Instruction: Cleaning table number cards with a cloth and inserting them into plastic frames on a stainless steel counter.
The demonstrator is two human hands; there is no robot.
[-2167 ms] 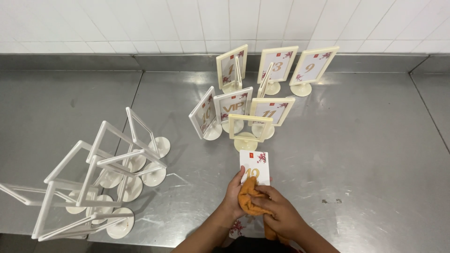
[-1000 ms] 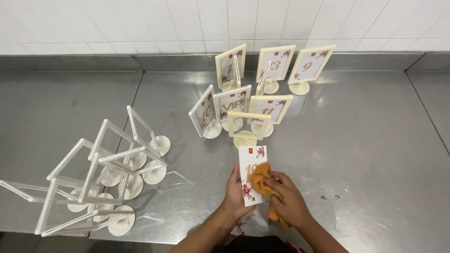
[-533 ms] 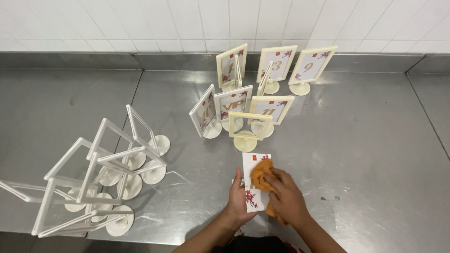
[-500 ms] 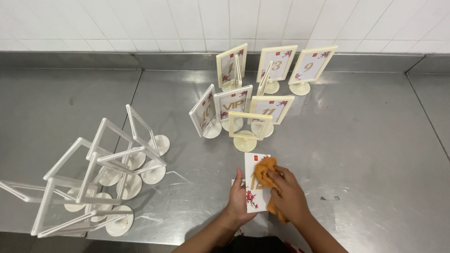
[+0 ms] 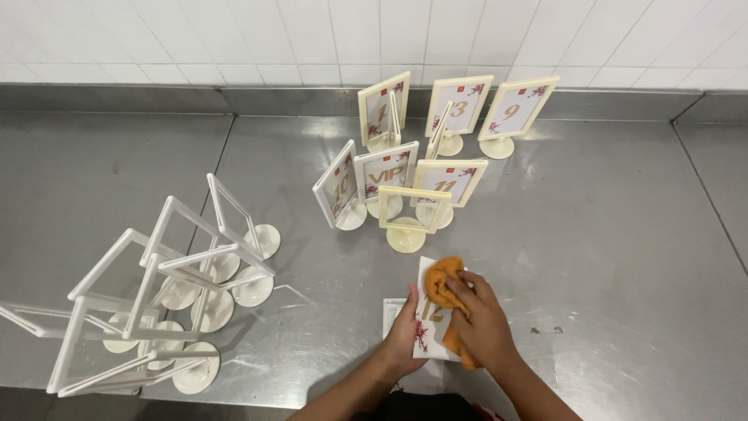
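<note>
A white card [image 5: 427,327] with a gold number and red flower prints lies flat on the steel counter [image 5: 592,234] near its front edge. My left hand [image 5: 405,331] presses down on the card's left side. My right hand [image 5: 481,320] is shut on an orange cloth [image 5: 441,282] that rests on the card's upper part. Just beyond the card stands an empty cream frame stand [image 5: 410,218].
Behind it, several cream stands with numbered cards [image 5: 456,109] are grouped toward the tiled wall. At the left, several empty white frame stands [image 5: 164,288] lean together near the counter's front edge. A seam [image 5: 222,156] divides the counter.
My right hand has rubbed the orange cloth up along the card, from its lower end toward its top. My left hand has kept holding the card. The stands have not moved.
</note>
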